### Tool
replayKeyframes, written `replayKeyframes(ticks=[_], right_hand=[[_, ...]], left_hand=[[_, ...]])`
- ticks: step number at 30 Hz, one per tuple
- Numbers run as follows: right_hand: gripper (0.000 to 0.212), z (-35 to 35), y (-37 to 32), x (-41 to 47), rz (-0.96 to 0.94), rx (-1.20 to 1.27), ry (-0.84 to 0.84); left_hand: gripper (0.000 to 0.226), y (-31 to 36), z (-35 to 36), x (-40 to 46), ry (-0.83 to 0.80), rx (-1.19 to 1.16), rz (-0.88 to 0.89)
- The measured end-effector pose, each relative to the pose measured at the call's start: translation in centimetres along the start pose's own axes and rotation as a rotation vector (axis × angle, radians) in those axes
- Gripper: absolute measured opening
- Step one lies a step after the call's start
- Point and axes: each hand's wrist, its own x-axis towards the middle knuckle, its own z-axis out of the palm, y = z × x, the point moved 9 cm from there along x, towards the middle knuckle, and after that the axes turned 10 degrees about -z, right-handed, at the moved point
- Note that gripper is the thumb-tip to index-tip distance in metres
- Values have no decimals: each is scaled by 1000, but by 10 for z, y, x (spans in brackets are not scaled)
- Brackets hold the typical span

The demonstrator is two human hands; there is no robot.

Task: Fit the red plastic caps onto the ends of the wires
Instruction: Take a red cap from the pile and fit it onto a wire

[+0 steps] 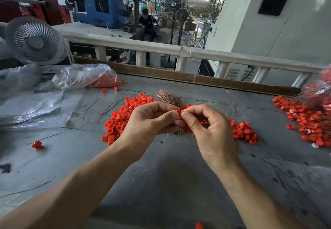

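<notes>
I've got both forearms reaching fwd, bare, w/ left hand (152,121) and right hand (206,124) meeting at centre, fingers curled, thumb + index tips pinched and touching each other, wrists slightly bent inward.

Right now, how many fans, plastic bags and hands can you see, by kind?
Fans: 2, a white desk fan and a black standing fan.
Bags: 2, one with caps, one flat.
Hands: 2, left hand, right hand.
Total: 6.
</notes>
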Motion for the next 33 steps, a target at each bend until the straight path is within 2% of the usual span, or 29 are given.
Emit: replayKeyframes(ticks=[7,13,19,33], right_hand=[[10,-2,1,1,-12,-106,-32],[6,-11,-8,2,-73,-183,59],[8,-5,-14,4,-123,-226,-1],[6,-5,-17,5,-155,-274,-28]], left_hand=[[28,0,0,0,2,3,-1],[33,1,1,-1,8,8,2],[27,3,3,-2,-1,54,22],[31,6,3,-4,38,110,63]])
